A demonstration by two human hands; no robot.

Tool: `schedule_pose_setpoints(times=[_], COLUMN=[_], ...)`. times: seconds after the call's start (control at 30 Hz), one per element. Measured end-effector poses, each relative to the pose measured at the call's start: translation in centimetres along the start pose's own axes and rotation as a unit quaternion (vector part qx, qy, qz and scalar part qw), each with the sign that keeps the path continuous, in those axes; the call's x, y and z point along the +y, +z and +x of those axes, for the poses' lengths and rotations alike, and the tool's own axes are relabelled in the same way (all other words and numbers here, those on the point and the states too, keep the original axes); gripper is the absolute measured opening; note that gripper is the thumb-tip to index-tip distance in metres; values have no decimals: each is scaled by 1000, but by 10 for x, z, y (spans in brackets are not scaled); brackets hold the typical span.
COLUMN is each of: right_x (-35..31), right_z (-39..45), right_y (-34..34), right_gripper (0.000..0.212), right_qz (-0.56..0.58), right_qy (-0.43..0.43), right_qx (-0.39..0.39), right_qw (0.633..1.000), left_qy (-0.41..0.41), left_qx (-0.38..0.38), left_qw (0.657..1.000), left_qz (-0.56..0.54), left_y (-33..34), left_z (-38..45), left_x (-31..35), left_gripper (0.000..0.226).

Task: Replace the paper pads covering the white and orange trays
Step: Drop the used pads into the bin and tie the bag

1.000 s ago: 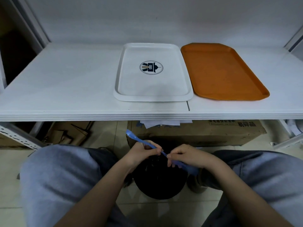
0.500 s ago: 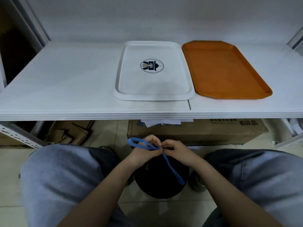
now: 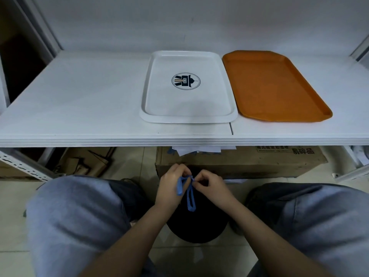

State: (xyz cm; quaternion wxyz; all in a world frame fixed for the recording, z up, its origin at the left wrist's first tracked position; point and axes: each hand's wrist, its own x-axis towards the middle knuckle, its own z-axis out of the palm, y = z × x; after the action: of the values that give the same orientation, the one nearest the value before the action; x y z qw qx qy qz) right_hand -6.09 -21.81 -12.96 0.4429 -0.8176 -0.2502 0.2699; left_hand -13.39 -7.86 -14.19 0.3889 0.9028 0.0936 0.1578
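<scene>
Both hands' grip point(image 3: 191, 181) pinching blue drawstring point(image 3: 190, 193); black bag point(image 3: 196, 228) below grip; pull loops evenly, snug knot.

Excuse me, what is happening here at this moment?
A seated person holds a blue drawstring with the left hand and the right hand, apparently tying shut a black bag between the knees. On the shelf above, the white tray and the orange tray lie side by side, bare, with no paper pads yet.

head camera, looking down, shelf point(image 3: 79, 108) ahead
</scene>
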Motion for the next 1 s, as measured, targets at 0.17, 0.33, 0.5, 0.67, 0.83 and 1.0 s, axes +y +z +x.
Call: schedule_pose_setpoints(times=[0.17,0.33,0.5,0.67,0.83,1.0], right_x=[3,-1,-1,-2,2,2], right_z=[0,2,4,5,8,8], right_y=[-6,-14,-26,-32,-32,-33], right_gripper=[15,25,26,21,14,10], right_qz=[110,204,166,171,183,178], right_qy=[45,55,86,93,100,87], right_qx=[-24,-62,-132,-137,-122,-85], right_qw=[993,976,974,971,970,977], left_qy=[50,92,71,-17,-117,-149], left_qx=[2,-11,-44,-70,-88,-115], left_qw=[998,994,996,995,968,949], left_qz=[28,57,33,-69,-204,-252], left_y=[2,0,-7,-4,-6,-9], left_z=[0,3,6,10,10,14], left_x=[-3,0,-1,-3,3,8], left_gripper=[25,30,33,20,12,2])
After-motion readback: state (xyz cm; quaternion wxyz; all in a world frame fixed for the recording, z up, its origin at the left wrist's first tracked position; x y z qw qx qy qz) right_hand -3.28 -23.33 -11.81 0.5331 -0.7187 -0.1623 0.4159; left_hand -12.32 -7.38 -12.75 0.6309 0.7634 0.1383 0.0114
